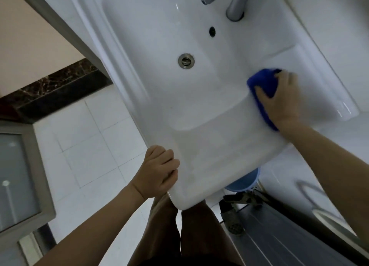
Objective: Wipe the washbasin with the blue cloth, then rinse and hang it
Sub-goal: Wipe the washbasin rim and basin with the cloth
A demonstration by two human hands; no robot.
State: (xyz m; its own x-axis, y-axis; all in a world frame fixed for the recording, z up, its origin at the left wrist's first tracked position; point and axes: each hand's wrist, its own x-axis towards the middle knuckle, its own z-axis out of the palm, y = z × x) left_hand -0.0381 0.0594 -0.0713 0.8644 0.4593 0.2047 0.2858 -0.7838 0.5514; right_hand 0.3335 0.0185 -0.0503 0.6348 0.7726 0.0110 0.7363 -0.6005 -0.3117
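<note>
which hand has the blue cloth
The right hand grips the blue cloth on the right ledge of the washbasin; the left hand holds no cloth, curled against the front rim.

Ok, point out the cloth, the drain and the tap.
cloth (261, 80), head view, blue fold ahead of the fingers.
drain (186, 60), head view, its metal centre.
tap (237, 5), head view, its grey stem.

Washbasin (209, 156): plain white, glossy. Cloth (263, 84): deep blue, unpatterned, at the basin's right edge. Faucet (233, 6) and drain ring (186, 60): metallic grey. Floor tiles (95, 146): white with pale grout lines. Wall border (54, 90): dark brown, marbled (reddish veining). Bucket (242, 183) under the basin: light blue.
</note>
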